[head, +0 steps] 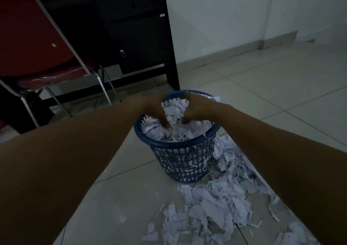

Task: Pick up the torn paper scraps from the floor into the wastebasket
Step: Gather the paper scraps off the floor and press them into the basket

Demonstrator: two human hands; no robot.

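A blue lattice wastebasket [180,162] stands on the tiled floor, heaped to the rim with white torn paper scraps [189,127]. Both my hands are over its mouth. My left hand [153,109] curls down into the heap at the left, fingertips buried in the scraps. My right hand [197,106] curls down at the right, fingertips pressing into the same heap. Between the hands a bunch of scraps [175,107] is held. A wide spread of torn paper scraps [216,207] lies on the floor to the right of and in front of the basket.
A dark desk with a locked cabinet [139,38] stands behind the basket, its leg close to the rim. A red chair with chrome legs [37,47] is at the left. A white wall and bare tiles [272,86] are at the right.
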